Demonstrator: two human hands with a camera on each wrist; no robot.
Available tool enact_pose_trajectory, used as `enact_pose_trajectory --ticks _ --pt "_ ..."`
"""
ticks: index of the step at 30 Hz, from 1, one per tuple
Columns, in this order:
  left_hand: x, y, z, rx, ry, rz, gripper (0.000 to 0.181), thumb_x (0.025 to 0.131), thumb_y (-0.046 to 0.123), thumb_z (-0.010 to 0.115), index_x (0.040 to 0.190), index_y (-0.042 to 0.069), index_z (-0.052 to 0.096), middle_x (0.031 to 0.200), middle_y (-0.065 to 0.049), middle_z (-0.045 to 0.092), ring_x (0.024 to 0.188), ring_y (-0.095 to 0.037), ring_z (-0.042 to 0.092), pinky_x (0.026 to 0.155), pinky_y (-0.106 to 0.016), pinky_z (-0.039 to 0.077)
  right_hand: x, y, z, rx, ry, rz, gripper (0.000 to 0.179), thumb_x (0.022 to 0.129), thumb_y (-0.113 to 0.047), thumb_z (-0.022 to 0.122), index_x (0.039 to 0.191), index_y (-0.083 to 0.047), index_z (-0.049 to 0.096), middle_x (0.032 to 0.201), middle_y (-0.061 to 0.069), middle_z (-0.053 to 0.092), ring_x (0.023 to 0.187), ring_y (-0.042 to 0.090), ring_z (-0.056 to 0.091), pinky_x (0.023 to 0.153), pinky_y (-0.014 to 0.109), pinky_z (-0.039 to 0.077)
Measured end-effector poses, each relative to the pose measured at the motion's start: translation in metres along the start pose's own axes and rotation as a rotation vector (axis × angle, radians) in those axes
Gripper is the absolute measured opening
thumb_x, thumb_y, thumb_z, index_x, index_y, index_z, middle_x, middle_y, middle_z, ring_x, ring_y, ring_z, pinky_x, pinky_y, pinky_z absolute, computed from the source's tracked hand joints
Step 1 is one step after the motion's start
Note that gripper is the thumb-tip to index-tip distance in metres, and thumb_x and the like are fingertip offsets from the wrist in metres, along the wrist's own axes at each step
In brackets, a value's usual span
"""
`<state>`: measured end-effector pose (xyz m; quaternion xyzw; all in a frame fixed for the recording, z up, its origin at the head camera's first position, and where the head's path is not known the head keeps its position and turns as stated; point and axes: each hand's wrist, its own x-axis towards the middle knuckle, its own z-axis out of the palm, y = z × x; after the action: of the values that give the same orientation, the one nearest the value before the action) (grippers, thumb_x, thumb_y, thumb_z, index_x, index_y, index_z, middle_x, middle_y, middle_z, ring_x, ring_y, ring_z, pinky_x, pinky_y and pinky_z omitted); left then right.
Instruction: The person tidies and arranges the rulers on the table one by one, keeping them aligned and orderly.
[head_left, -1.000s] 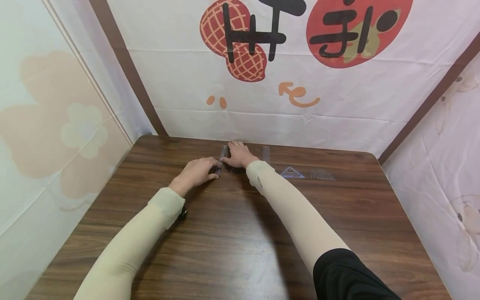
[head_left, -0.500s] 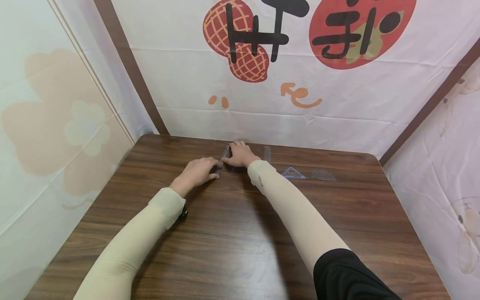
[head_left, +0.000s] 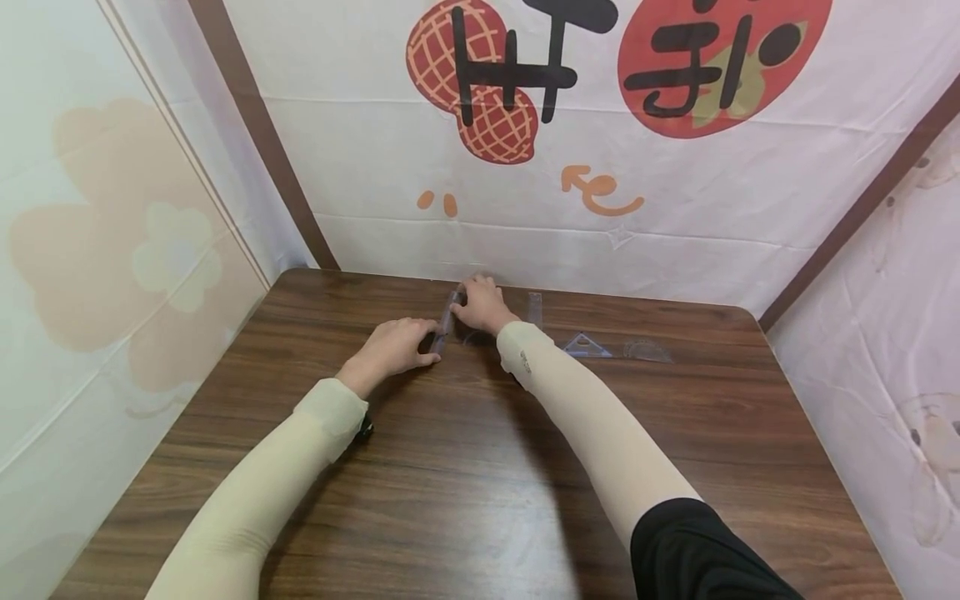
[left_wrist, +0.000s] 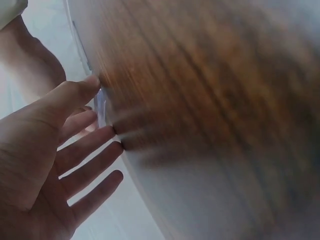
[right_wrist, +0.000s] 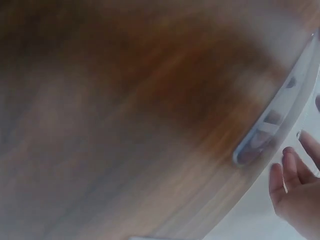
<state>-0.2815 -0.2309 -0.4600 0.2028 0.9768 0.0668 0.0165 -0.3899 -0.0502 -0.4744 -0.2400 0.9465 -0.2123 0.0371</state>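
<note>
At the back of the table, both hands are at a clear bluish-purple ruler (head_left: 446, 325), which slants away from me. My left hand (head_left: 392, 345) grips its near end with thumb and index finger. In the left wrist view the other fingers (left_wrist: 95, 167) are stretched out and spread. My right hand (head_left: 483, 305) is at the far end, thumb and index finger against the ruler. The right wrist view shows its fingertips (right_wrist: 291, 167) apart from a clear plastic piece (right_wrist: 267, 127) with dark cutouts. Just right of the ruler lies a faint clear plastic piece (head_left: 474, 337).
On the wooden table (head_left: 450, 483), a second clear ruler (head_left: 535, 308) lies right of my right hand. Farther right are a blue-edged set square (head_left: 587, 345) and a clear protractor (head_left: 647, 351). A printed cloth wall (head_left: 360, 242) stands behind the table's back edge.
My right hand has shifted slightly right and back, showing more of the ruler. The ruler looks narrower and more slanted. My left hand stays nearly in place.
</note>
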Motion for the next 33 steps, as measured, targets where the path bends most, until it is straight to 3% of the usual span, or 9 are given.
enact_pose_trajectory --ticks 7,10,14,18,26,33 --pt "-0.007 0.002 -0.003 -0.019 0.058 0.027 0.056 0.087 0.039 0.078 0.131 0.01 0.061 0.114 -0.008 0.071 0.094 -0.021 0.068 0.076 -0.041 0.055 -0.004 -0.01 -0.008 0.247 0.047 0.046 0.043 0.099 -0.03 0.065 0.136 -0.011 0.056 0.112 0.0 0.069 0.109 0.02 0.059 0.111 0.043 0.027" --pt "-0.009 0.004 -0.004 -0.028 0.081 0.033 0.056 0.087 0.038 0.078 0.132 0.01 0.061 0.117 -0.008 0.07 0.099 -0.022 0.068 0.078 -0.042 0.056 -0.005 -0.011 -0.009 0.367 0.054 0.081 0.041 0.098 -0.025 0.067 0.135 -0.012 0.056 0.107 0.002 0.069 0.097 0.017 0.064 0.11 0.042 0.033" --pt "-0.013 0.005 -0.004 -0.035 0.1 0.037 0.055 0.088 0.039 0.076 0.133 0.011 0.061 0.12 -0.008 0.069 0.102 -0.023 0.068 0.08 -0.043 0.056 -0.009 -0.013 -0.009 0.501 0.07 0.11 0.041 0.096 -0.019 0.07 0.133 -0.009 0.058 0.104 0.006 0.067 0.091 0.019 0.065 0.087 0.037 0.052" --pt "-0.019 0.006 -0.003 -0.044 0.121 0.046 0.052 0.089 0.038 0.076 0.132 0.011 0.063 0.118 -0.008 0.07 0.099 -0.023 0.068 0.079 -0.043 0.056 -0.014 -0.012 -0.01 0.602 0.062 0.136 0.04 0.095 -0.017 0.071 0.131 -0.008 0.058 0.102 0.008 0.067 0.093 0.025 0.067 0.074 0.032 0.055" --pt "-0.033 0.013 -0.006 -0.083 0.154 0.05 0.051 0.09 0.039 0.074 0.131 0.01 0.064 0.118 -0.008 0.07 0.099 -0.024 0.068 0.078 -0.044 0.056 -0.022 -0.006 -0.008 0.713 0.051 0.15 0.039 0.092 -0.017 0.075 0.127 -0.008 0.062 0.1 0.009 0.073 0.099 0.029 0.069 0.074 0.031 0.053" --pt "-0.049 0.021 -0.009 -0.101 0.146 0.062 0.053 0.089 0.042 0.074 0.131 0.012 0.065 0.121 -0.006 0.069 0.102 -0.023 0.068 0.081 -0.044 0.056 -0.039 -0.011 -0.008 0.769 0.015 0.168 0.036 0.091 -0.019 0.075 0.125 -0.014 0.063 0.097 0.006 0.074 0.098 0.03 0.069 0.073 0.032 0.053"
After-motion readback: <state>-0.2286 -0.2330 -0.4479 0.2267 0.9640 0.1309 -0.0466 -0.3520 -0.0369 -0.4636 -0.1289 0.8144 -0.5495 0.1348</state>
